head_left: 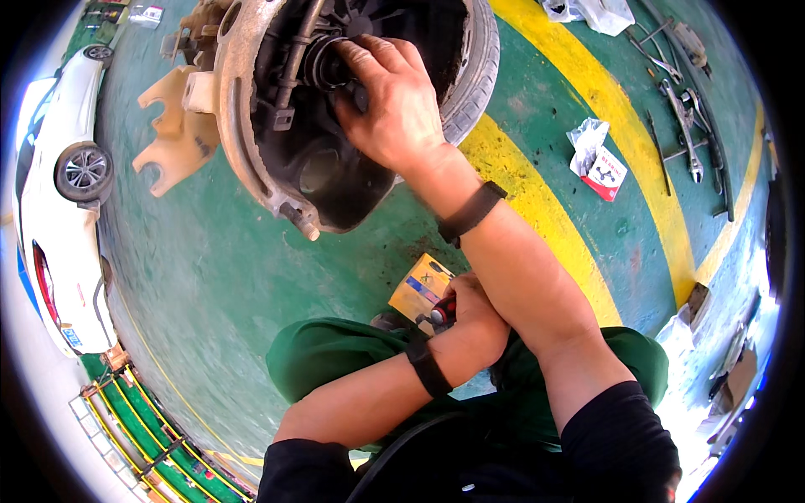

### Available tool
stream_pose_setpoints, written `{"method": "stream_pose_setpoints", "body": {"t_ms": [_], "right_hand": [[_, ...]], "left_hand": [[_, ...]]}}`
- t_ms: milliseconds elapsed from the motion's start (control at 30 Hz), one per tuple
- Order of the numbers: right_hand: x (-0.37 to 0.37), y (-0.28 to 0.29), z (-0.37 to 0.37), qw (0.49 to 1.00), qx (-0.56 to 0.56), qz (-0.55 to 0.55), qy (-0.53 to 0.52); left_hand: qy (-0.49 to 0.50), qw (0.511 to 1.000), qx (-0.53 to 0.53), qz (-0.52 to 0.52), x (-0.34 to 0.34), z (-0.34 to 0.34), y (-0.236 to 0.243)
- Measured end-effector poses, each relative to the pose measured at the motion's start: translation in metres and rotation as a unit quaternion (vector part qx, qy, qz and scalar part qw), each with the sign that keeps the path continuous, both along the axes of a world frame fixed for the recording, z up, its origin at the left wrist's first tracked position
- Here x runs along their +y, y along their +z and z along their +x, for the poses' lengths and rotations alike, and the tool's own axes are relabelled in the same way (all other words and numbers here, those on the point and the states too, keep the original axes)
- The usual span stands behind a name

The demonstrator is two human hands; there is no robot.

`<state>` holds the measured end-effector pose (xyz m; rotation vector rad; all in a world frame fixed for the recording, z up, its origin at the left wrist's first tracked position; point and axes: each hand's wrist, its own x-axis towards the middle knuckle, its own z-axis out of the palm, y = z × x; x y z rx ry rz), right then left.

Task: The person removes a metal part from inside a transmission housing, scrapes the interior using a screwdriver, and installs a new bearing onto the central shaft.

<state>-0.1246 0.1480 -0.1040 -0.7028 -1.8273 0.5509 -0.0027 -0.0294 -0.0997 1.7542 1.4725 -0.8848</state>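
Observation:
Above me is a large rusty metal housing (247,147) with a dark, greasy inside and a metal shaft (293,75), with a tyre (475,92) behind it. My right hand (391,105) reaches into it, fingers curled on a black round ringed part (325,63); the fingertips are partly hidden. My left hand (474,312) is lower, crossed beneath my right forearm and closed round a red-and-black tool (442,312). Just beyond it a yellow box (419,281) lies on the floor. A tan forked metal bracket (176,138) is at the housing's left.
Wrenches and bars (692,142) lie on the floor at right, near a small red-and-white box (604,176) with plastic wrapping (585,142). A plastic bag (599,12) is at the top. A white car (75,235) stands at left, above a yellow-and-green rack (138,423).

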Motion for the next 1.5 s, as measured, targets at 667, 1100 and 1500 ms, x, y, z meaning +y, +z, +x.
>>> {"method": "stream_pose_setpoints", "body": {"t_ms": [667,1100,1500], "right_hand": [[0.005,-0.005,0.001,0.998,-0.017,0.054,-0.021],[0.006,0.003,0.004,1.000,-0.010,0.005,-0.029],[0.005,-0.006,0.009,0.973,-0.111,-0.196,-0.048]], "left_hand": [[-0.004,0.999,0.037,0.013,-0.001,-0.001,0.004],[-0.020,1.000,0.016,0.004,0.002,-0.003,0.012],[-0.018,0.999,0.034,0.024,-0.002,0.001,0.004]]}}
